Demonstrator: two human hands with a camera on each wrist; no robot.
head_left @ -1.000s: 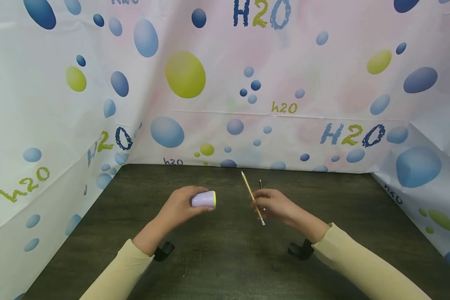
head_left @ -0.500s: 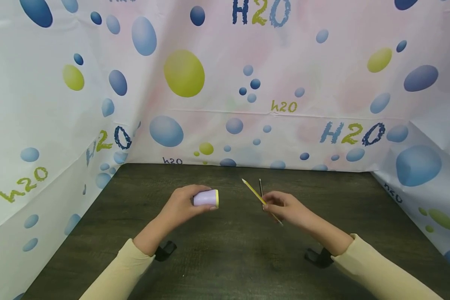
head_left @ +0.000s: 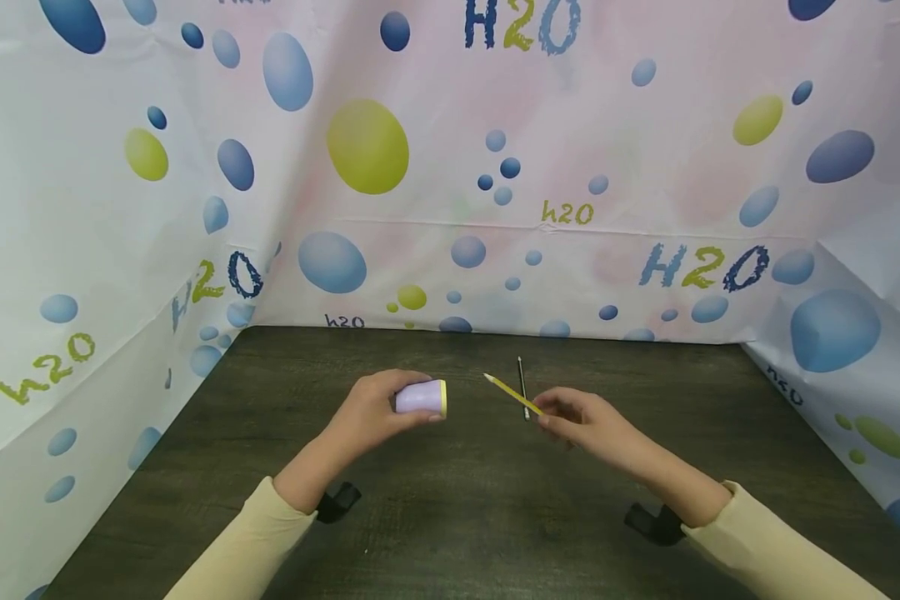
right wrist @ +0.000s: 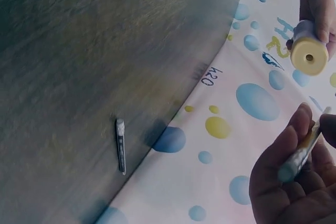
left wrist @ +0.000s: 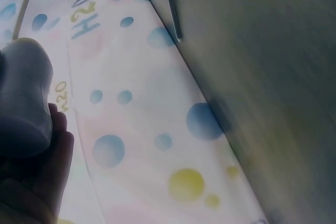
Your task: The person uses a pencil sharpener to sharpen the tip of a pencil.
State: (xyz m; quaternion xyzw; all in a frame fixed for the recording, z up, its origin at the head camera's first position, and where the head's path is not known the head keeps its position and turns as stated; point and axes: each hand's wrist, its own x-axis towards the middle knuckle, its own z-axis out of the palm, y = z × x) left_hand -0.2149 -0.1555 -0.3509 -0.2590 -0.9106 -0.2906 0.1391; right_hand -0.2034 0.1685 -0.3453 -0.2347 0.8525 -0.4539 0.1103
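Observation:
My left hand grips a lilac pencil sharpener above the table, its yellow end facing right. In the right wrist view that yellow end shows a small round hole in its middle. My right hand pinches a yellow pencil near its rear part, the sharpened tip pointing left and up toward the sharpener, with a gap between them. The pencil's eraser end sticks out behind the fingers in the right wrist view. Just behind the right fingertips, a black pencil lies on the table.
The dark wooden table spreads under both hands. A white backdrop printed with blue and green drops stands along its far and side edges. Black wrist mounts hang below both wrists.
My right hand has moved right and turned the yellow pencil from steeply tilted to flatter, with its tip lower. The left hand has shifted slightly right with the sharpener.

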